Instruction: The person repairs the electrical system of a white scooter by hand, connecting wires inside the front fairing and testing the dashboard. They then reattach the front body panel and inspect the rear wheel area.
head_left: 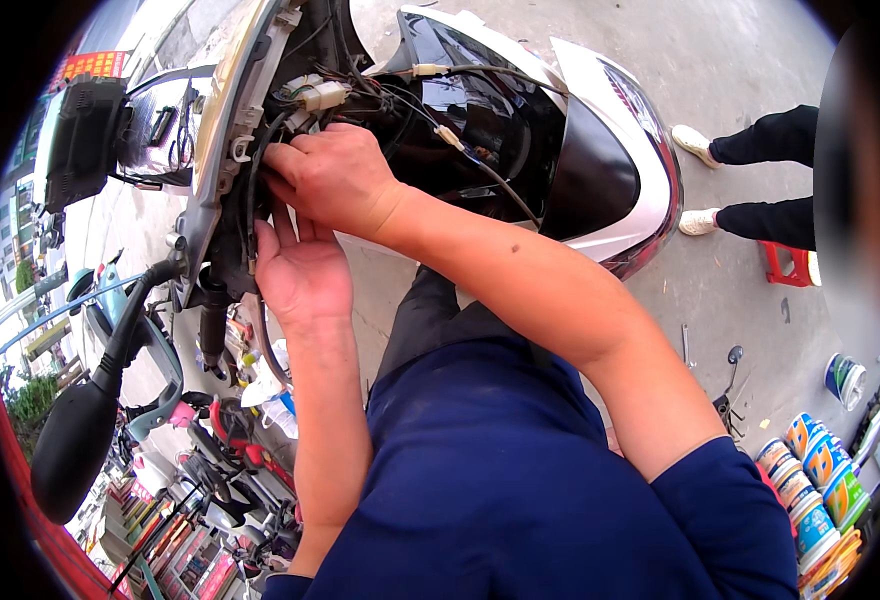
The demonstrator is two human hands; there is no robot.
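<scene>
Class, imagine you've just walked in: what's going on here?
A person is working bare-handed at the opened-up front of a scooter. The right hand and the palm-up left hand are close together beside a black cable; what they grip, if anything, is hidden. White connectors sit exposed just beyond the right hand.

Bright daylight out here: glare on the scooter [592, 162] near twelve o'clock, blur at two, curved dark edges.

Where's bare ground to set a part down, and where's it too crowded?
Bare ground lies right of the scooter's tail, above the shoes in the view, and between tail, red stool and metal tool. Crowded: around the left hand and right hand, with wires and connectors, and by the buckets.
</scene>
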